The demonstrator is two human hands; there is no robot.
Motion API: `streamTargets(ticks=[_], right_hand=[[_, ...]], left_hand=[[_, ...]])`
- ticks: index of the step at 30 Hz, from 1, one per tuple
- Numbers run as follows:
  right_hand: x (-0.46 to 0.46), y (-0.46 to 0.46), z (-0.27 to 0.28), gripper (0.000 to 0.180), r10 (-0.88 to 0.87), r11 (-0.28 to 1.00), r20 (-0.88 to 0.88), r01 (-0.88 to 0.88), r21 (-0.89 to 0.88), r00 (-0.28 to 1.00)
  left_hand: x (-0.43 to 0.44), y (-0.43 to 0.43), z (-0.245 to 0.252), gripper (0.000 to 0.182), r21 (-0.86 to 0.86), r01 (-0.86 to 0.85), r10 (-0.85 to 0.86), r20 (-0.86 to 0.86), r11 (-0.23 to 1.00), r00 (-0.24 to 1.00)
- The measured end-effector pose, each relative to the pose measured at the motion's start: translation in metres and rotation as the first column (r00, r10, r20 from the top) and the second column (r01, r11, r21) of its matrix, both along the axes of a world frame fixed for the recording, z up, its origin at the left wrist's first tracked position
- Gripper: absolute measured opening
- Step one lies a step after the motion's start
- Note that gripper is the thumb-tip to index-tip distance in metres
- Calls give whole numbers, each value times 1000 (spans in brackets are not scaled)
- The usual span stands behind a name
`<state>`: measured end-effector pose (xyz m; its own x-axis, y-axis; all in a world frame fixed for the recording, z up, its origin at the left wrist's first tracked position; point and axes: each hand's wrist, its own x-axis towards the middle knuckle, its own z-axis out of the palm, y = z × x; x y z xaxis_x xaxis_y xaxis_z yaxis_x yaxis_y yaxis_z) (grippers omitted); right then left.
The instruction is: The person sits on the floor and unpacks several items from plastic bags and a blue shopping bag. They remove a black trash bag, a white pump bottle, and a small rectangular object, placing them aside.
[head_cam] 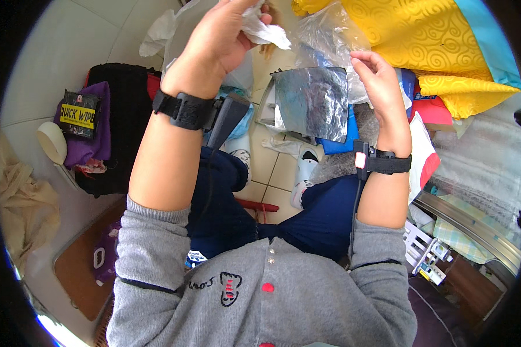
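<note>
My left hand, partly cut off by the top edge, grips a crumpled white tissue. Behind it shows a brown furry thing, mostly hidden, so I cannot tell what it is. To the right, my right hand has its thumb and forefinger slightly apart, with nothing visible between them. Its fingertips overlap the edge of a clear plastic bag; whether they touch it is unclear. Between and below my hands stands a container with a silvery foil sheet over it.
Yellow patterned cloth spreads at upper right, beside a glass panel. Left of me lie black fabric, purple cloth and a wipes packet. My slippered feet rest on floor tiles near a red rod.
</note>
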<state>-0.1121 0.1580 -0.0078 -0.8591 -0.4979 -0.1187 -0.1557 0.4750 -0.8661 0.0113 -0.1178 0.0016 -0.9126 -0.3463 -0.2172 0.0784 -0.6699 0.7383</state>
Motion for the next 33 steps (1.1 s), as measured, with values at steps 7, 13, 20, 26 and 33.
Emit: streamTargets(ticks=[7, 13, 20, 26, 33], right_hand=[[-12, 0, -52, 46, -51, 920, -101, 86, 383, 994], [-15, 11, -112, 63, -79, 637, 15, 39, 770, 997], [-1, -5, -113, 32, -78, 571, 45, 7, 821, 996], [24, -21, -73, 26, 34, 641, -188, 123, 757, 982], [29, -15, 10, 20, 230, 970, -339, -187, 156, 912]], left_hand=[[17, -27, 11, 34, -107, -148, 148, -3, 983, 989], [18, -25, 20, 34, -37, -283, 285, 64, 958, 956], [15, -8, 38, 32, -117, -241, 249, 50, 963, 967], [20, -2, 43, 30, -193, -170, 187, 71, 966, 980], [22, 3, 37, 43, -676, 150, -11, 205, 722, 979]])
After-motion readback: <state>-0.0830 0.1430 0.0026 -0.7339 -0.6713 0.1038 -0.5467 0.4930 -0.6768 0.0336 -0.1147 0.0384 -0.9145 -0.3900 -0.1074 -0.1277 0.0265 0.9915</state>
